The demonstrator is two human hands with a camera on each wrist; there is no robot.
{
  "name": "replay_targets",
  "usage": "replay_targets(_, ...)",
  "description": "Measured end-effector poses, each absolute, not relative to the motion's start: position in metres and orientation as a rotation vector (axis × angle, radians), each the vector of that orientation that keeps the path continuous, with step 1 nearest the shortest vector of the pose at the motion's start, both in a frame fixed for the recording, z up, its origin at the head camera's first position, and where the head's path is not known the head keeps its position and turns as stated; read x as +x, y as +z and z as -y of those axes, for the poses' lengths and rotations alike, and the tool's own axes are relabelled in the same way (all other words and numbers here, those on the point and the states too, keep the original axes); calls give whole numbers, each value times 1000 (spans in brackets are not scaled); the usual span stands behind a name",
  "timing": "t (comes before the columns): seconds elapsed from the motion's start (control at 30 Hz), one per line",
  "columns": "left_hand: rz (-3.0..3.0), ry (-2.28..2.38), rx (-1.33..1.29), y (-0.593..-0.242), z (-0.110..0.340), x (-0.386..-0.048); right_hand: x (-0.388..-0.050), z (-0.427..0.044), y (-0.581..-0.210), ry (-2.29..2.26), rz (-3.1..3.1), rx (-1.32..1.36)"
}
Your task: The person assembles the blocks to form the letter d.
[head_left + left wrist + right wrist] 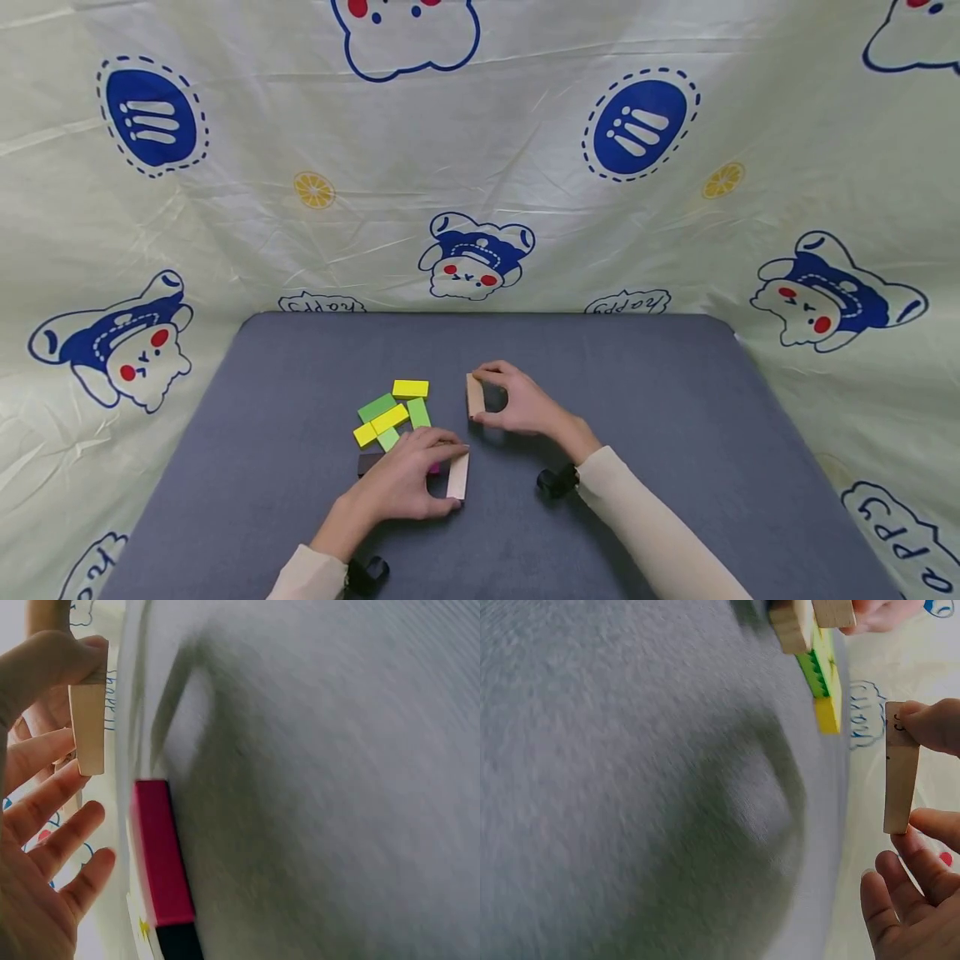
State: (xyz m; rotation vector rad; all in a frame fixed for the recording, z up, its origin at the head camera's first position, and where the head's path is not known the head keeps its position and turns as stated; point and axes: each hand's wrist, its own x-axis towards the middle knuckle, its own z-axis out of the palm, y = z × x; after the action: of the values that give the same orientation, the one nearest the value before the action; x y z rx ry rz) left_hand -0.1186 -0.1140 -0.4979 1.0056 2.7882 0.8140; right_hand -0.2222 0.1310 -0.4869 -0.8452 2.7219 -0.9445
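While your left hand (416, 475) is pinching a pale wooden block (458, 475) end to end, your right hand (517, 402) is gripping a second wooden block (476, 396) the same way, thumb on the near end and forefinger on the far. Each grip is spanning the block's length, and in the left wrist view the other fingers are spreading loosely. Both blocks are appearing raised over the middle of the table (637, 375), yours on the right sitting a little farther off. They are looking light, stiff and hard to damage, though the smooth faces are probably offering little bite, so you are best keeping your fingertips square on the ends, away from the edges.

Just left of your left hand, a magenta block (163, 851) is meeting a dark block (180, 943) end to end; farther left, yellow blocks (410, 389) and green blocks (377, 407) are lying in a loose cluster.

As for writing, small dark marks are showing on your right-hand block in the right wrist view, too small to read. Beyond the table, the curtain (525, 125) is carrying the printed word "happy", turned upside down along the far edge. No brand is showing legibly.
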Motion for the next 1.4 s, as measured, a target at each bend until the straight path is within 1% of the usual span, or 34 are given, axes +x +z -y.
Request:
replay_targets(0.47, -2755, 959, 950, -500, 69, -119, -224, -170, -477, -1062, -2756, -767)
replay_targets(0.83, -2801, 896, 878, -504, 38, -126, -226, -197, -470, -1106, -2806, -697)
replay_targets(1.07, -2783, 845, 809, -508, 16, -131, -224, -212, -473, -1095, -2823, -678)
replay_targets(1.4, -2827, 809, 742, -517, -2, -133, -221, -229, -473, -1143, -2804, -636)
